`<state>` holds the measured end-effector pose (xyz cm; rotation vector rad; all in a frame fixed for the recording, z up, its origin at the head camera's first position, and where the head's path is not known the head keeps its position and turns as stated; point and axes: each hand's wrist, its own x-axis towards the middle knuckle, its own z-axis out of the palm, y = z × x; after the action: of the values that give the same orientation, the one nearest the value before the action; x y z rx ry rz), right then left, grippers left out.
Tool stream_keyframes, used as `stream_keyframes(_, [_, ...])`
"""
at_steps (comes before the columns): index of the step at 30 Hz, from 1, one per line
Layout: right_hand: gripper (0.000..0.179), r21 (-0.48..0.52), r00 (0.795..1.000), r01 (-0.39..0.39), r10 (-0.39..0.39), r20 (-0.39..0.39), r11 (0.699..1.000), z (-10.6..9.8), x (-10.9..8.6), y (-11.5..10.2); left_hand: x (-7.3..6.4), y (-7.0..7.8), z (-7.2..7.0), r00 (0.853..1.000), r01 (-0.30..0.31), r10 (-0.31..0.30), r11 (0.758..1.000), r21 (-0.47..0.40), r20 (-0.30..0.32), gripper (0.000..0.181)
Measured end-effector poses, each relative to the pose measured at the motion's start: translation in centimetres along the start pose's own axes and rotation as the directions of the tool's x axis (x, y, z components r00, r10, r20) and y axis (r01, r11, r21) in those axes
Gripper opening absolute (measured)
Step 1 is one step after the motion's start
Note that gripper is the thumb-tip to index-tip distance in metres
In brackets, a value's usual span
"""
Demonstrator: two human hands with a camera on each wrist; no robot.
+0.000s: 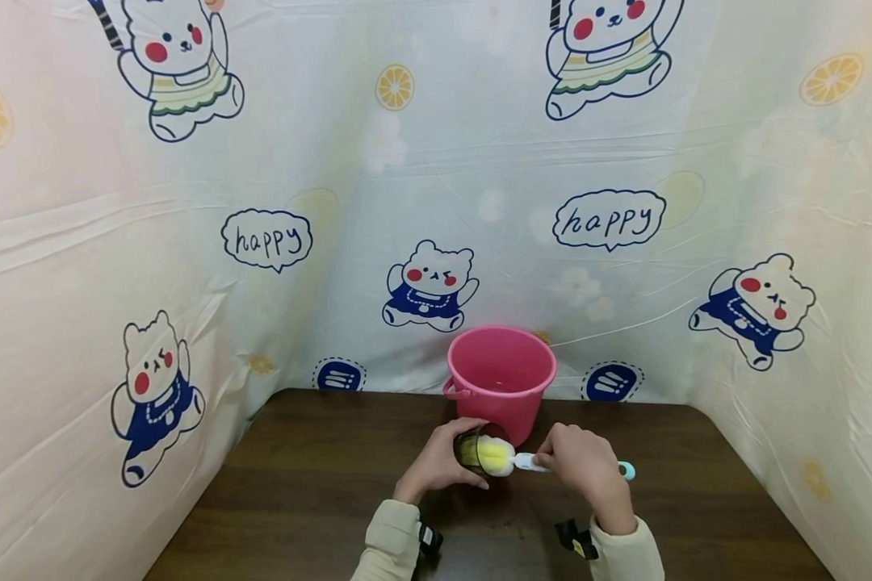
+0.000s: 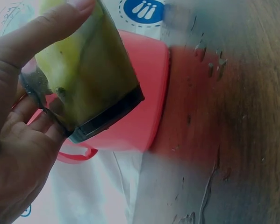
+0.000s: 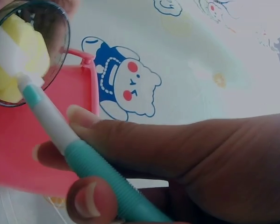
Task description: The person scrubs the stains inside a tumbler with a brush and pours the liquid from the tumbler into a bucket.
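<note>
With your left hand [image 1: 433,463], hold the dark, see-through cup [image 2: 102,81] above the surface [image 1: 320,468], before the pink bucket [image 1: 507,403], mouth facing right. Your right fingers grip the white-and-teal handle of the brush [image 3: 55,126]. Its long axis runs leftward from your right hand [image 1: 583,463]; the yellow-and-white sponge head sits partly inside the cup.

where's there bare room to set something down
Bare tabletop runs from the left hand to the left edge, and from the brush handle to the right edge. The middle is crowded: cup, right hand and the pink bucket behind.
</note>
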<state>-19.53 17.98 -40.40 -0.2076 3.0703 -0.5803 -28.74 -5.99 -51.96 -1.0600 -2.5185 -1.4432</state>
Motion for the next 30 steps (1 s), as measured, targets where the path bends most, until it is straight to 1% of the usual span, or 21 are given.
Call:
stream_keyframes(4, [0.009, 0.025, 0.999, 0.033, -0.034, 0.013, 0.999, -0.28, -0.27, -0.19, -0.01, -0.14, 0.03, 1.000, 0.001, -0.001, 1.000, 0.007, 0.015, 0.090])
stream_keyframes(8, [0.009, 0.056, 0.999, 0.043, -0.042, -0.011, 0.998, -0.55, -0.22, -0.12, 0.01, -0.04, 0.00, 1.000, -0.007, 0.007, 1.000, 0.007, 0.002, 0.091])
stream_keyframes(11, [0.011, 0.056, 0.999, 0.021, -0.019, -0.040, 0.998, -0.54, -0.04, 0.00, -0.01, 0.13, -0.08, 1.000, -0.009, 0.009, 1.000, 0.010, -0.010, 0.091])
stream_keyframes(16, [0.011, 0.018, 0.997, -0.019, 0.020, -0.073, 1.000, -0.17, -0.03, -0.22, -0.09, 0.34, -0.25, 0.999, -0.003, 0.003, 1.000, 0.005, -0.032, 0.090])
stream_keyframes(19, [0.012, -0.004, 0.998, -0.031, 0.031, -0.063, 1.000, -0.06, -0.35, -0.62, -0.14, 0.40, -0.32, 0.999, 0.001, 0.000, 1.000, 0.004, -0.037, 0.089])
stream_keyframes(22, [0.017, -0.020, 0.999, -0.007, 0.006, -0.036, 1.000, -0.18, -0.68, -0.93, -0.15, 0.37, -0.31, 1.000, 0.010, -0.009, 1.000, 0.006, -0.019, 0.089])
stream_keyframes(26, [0.015, 0.013, 0.999, 0.033, -0.033, -0.009, 0.999, -0.50, -0.75, -0.88, -0.10, 0.20, -0.21, 1.000, 0.011, -0.011, 1.000, 0.002, -0.002, 0.089])
stream_keyframes(30, [0.009, 0.058, 0.999, 0.028, -0.027, -0.021, 0.998, -0.57, -0.30, -0.31, -0.07, 0.09, -0.18, 1.000, 0.014, -0.015, 1.000, -0.015, -0.008, 0.090])
